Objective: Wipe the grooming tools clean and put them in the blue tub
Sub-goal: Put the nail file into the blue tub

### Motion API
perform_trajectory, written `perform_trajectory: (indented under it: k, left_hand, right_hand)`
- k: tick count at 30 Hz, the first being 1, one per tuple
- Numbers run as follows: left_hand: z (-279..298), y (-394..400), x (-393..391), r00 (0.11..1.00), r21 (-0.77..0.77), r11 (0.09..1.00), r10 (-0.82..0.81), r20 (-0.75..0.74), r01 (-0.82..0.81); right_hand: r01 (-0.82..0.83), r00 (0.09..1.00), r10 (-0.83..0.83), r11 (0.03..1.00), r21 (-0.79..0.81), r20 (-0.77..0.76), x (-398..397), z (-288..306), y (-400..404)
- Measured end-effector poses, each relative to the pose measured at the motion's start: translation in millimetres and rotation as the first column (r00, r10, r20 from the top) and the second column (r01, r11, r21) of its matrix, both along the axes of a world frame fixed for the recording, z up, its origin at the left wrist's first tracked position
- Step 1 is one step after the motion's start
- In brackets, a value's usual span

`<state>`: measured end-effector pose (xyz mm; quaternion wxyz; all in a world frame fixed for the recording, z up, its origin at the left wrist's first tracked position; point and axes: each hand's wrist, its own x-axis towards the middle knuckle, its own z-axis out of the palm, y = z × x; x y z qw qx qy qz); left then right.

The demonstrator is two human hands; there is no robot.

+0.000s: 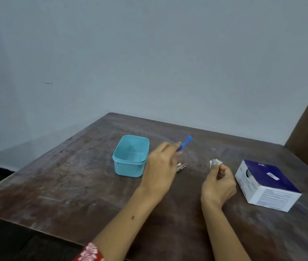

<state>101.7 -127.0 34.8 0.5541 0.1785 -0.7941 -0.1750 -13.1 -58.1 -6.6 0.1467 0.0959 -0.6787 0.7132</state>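
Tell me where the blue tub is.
The blue tub sits left of centre on the wooden table, just left of the left hand.

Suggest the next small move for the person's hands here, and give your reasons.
Probably bring the left hand and right hand together and rub the wipe along the blue tool. The left holds the tool raised beside the tub, the right pinches the wipe apart from it, and the tub looks empty, so wiping seemingly comes first.
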Motion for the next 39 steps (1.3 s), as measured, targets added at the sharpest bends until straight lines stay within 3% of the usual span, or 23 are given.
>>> perform_trajectory:
  k: [3,6,8,11,15,25,30,36,39]
  left_hand:
    - [32.8,-24.4,23.0,0.994,0.25,0.963,0.107,-0.019,-0.099]
    - [52.2,-54.8,36.5,0.954,0.422,0.863,0.197,0.227,-0.278]
    - [52.7,-69.4,37.1,0.892,0.445,0.814,0.184,0.412,-0.373]
    - [47.9,-81.0,32.4,0.816,0.467,0.765,0.129,0.564,-0.444]
    - [45.0,-82.4,31.8,0.647,0.367,0.729,0.135,0.75,-0.577]
    - [39.0,-75.7,28.4,0.583,0.335,0.719,0.12,0.803,-0.609]
    - [34.9,-68.8,31.3,0.597,0.249,0.753,0.228,0.769,-0.609]
    - [32.3,-69.3,43.1,0.592,0.217,0.768,0.249,0.767,-0.603]
    - [33.1,-65.5,43.8,0.629,0.093,0.803,0.383,0.676,-0.588]
  right_hand:
    - [-0.043,0.999,0.043,0.999,0.026,0.004,0.7,2.6,-1.9]
    - [-0.061,0.998,0.06,0.998,0.036,0.029,2.6,3.8,-1.3]
    - [-0.074,0.996,0.072,0.996,0.044,0.045,3.0,4.3,-1.0]
    - [-0.087,0.995,0.084,0.994,0.064,0.057,5.0,6.1,-1.8]
    - [-0.113,0.992,0.109,0.991,0.069,0.059,7.0,7.5,-1.2]
    - [-0.155,0.984,0.149,0.987,0.05,0.1,8.9,10.0,0.0]
    - [-0.154,0.984,0.147,0.986,0.061,0.099,9.0,8.9,-0.6]
    - [-0.157,0.983,0.151,0.986,0.055,0.109,8.9,9.9,0.1]
    - [-0.147,0.985,0.141,0.988,0.052,0.098,7.6,8.9,-0.2]
